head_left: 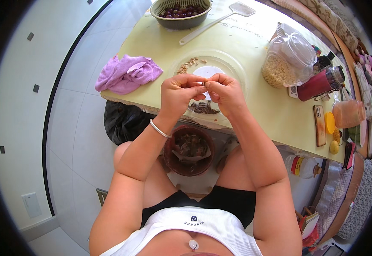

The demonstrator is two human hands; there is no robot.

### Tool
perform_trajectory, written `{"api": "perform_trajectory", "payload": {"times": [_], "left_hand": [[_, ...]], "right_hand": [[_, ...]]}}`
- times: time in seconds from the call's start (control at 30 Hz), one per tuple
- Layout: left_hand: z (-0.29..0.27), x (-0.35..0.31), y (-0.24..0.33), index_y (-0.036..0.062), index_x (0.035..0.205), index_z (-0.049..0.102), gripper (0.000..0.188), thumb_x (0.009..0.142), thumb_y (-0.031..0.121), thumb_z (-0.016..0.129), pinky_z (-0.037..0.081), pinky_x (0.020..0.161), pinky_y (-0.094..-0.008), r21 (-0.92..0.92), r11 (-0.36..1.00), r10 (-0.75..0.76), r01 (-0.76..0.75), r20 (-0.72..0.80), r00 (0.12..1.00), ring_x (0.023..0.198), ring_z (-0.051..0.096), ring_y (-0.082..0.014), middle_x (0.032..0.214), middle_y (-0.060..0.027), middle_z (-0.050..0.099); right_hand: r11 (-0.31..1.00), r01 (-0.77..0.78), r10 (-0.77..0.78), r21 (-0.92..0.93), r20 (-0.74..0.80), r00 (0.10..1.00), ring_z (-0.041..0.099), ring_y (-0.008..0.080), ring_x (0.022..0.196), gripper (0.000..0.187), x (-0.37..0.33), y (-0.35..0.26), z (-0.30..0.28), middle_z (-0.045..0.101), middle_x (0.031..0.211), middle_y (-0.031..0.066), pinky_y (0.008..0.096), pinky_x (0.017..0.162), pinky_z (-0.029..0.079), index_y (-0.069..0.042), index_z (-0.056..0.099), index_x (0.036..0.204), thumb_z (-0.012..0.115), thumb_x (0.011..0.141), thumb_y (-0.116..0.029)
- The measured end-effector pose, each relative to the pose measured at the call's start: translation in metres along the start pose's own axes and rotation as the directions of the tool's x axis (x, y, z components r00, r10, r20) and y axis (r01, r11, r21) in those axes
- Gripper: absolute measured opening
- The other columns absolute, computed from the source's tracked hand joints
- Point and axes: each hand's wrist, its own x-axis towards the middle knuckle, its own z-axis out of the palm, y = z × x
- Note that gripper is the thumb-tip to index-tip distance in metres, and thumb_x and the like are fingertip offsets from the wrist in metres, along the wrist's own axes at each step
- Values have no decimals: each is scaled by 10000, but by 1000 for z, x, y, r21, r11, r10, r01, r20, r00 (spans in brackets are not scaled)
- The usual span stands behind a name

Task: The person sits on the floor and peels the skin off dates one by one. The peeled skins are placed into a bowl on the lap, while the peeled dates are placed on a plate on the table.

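Head view: left hand (179, 94) and right hand (227, 94) have fingertips pinched together on a small dark piece (204, 84), right over the plate (237, 68). Mostly hidden, but I'd guess it's one of the dark seeds (204, 108) getting shelled. Those sit along the plate's near side; a scatter of pale bits (188, 65) lies on its far-left part, probably the finished ones. So decent start, fair pile left to do, I reckon. Bin (192, 170) is below the plate's near side, cloth (128, 74) left of the plate, jar (275, 70) off to its right.
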Motion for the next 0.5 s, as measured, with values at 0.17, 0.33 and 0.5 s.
{"api": "perform_trajectory", "payload": {"times": [0.17,0.33,0.5], "left_hand": [[-3,2,-3,-18,972,677,177,798,-49,672,558,593,-233,-16,1000,-7,7,3,1000,646,663,-152,791,-106,686],[-7,8,2,-24,980,671,153,829,-22,645,541,577,-232,-153,973,-161,170,70,984,649,655,-147,801,-98,679],[-8,8,-1,-21,968,657,122,852,2,629,496,550,-212,37,997,-77,74,88,993,606,604,-101,752,-60,652]], "right_hand": [[1000,-2,2,21,-1,1000,425,52,515,67,0,-2,-1,541,637,-1,210,459,300,-32,582,761,643,786,-43],[973,-52,42,223,50,998,485,91,559,48,1,-4,-5,582,722,53,225,472,356,-9,585,801,537,795,-6],[959,-104,98,263,34,995,551,125,637,137,2,-3,-5,613,807,88,232,532,426,4,594,860,475,793,12]]}}
